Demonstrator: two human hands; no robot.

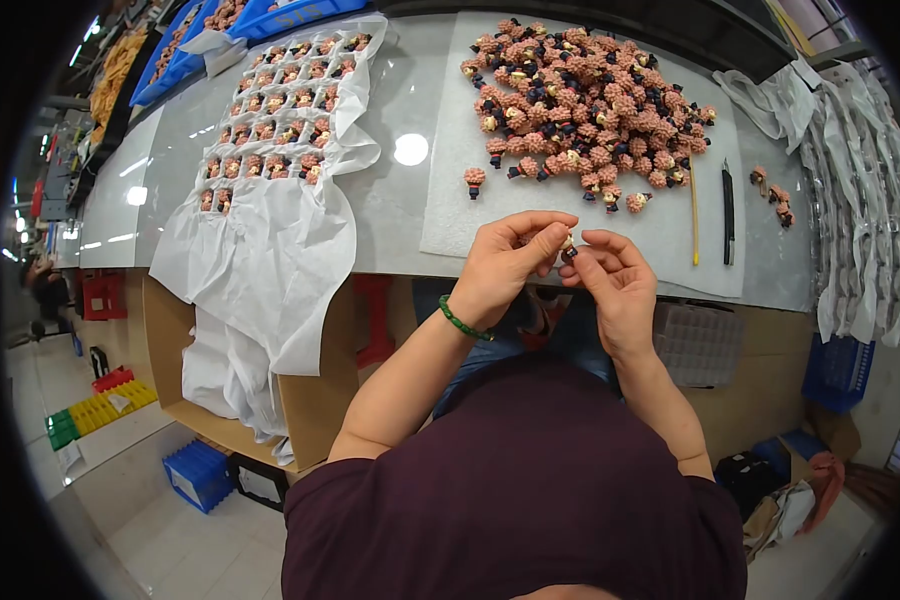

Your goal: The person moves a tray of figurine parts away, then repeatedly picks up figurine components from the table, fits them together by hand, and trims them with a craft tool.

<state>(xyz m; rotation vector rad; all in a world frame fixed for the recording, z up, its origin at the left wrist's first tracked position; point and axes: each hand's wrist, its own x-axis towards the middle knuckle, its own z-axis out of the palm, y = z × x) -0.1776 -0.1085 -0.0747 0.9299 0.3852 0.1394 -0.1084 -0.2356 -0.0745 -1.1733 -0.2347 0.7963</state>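
Between the fingertips of my left hand (515, 255) and my right hand (613, 285) is a small doll figurine (569, 248), mostly covered by the fingers. Both hands are closed in a pinch on it, just over the table's front edge. Beyond them lies a big heap of similar figurines (590, 110) with curly pink hair and dark bodies, on a white foam sheet (450, 215). One single figurine (473, 182) lies apart, left of the heap. A green bead bracelet (460, 318) is on my left wrist.
Figurines stand in rows on white tissue (260, 250) at left, which drapes into a cardboard box (315, 415). A yellow stick (694, 215) and a black pen-like tool (727, 215) lie right of the heap. Wrapped trays (865, 210) stack far right; blue bins (290, 15) stand behind.
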